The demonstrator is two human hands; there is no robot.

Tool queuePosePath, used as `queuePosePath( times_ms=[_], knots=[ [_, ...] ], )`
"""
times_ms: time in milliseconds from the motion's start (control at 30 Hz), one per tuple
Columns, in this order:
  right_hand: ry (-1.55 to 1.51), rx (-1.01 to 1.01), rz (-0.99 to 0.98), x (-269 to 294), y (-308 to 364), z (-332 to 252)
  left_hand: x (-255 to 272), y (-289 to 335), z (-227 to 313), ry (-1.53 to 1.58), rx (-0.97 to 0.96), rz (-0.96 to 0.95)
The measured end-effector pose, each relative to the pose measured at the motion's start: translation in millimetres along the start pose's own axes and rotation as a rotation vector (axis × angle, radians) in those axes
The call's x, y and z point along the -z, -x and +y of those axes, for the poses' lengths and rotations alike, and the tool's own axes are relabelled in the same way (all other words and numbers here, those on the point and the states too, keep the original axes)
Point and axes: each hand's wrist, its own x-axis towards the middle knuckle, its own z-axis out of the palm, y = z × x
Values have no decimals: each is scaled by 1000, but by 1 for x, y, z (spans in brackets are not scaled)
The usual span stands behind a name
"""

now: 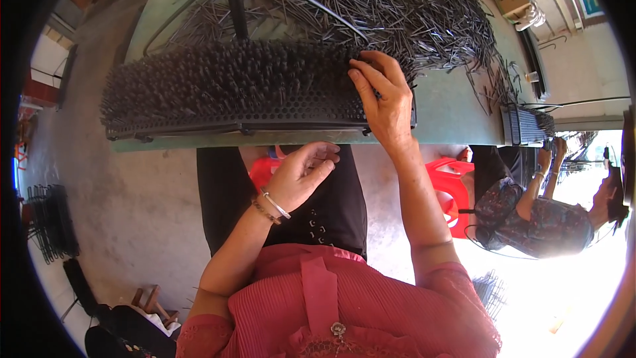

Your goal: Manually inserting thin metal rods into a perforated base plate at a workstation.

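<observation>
A long black perforated rack (218, 121) lies along the near edge of the table, thickly filled with upright thin dark rods (218, 76). My right hand (385, 96) reaches over the rack's right end. Its thumb and fingertips are drawn together among the rods there; whatever they pinch is too small to make out against the dark rack. In front of the table edge, over my lap, my left hand (301, 176) is loosely cupped. Its thumb stands apart from the curled fingers, and nothing shows in the gap.
A large heap of loose dark rods (397, 13) covers the back of the green tabletop (457, 116). Black metal bars (235, 0) rise behind the rack. To the right, another person (536, 212) handles a smaller rack (523, 124) near a red plastic stool (450, 195).
</observation>
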Motion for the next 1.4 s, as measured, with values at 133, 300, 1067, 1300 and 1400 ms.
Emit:
queuePosePath(
  times_ms=[133,300,1067,1300,1400],
  knots=[
    [150,62,-54,3,-9,5,0,-1,3,-13,12,2],
    [159,127,8,14,-1,9,-2,2,16,-98,-45,-38],
    [124,-686,420,61,90,147,101,-494,117,-1550,490,377],
    [74,-713,362,59,83,146,87,-500,120,-1711,531,35],
    [98,-704,345,60,82,146,54,-467,128,-1897,440,-160]
  ],
)
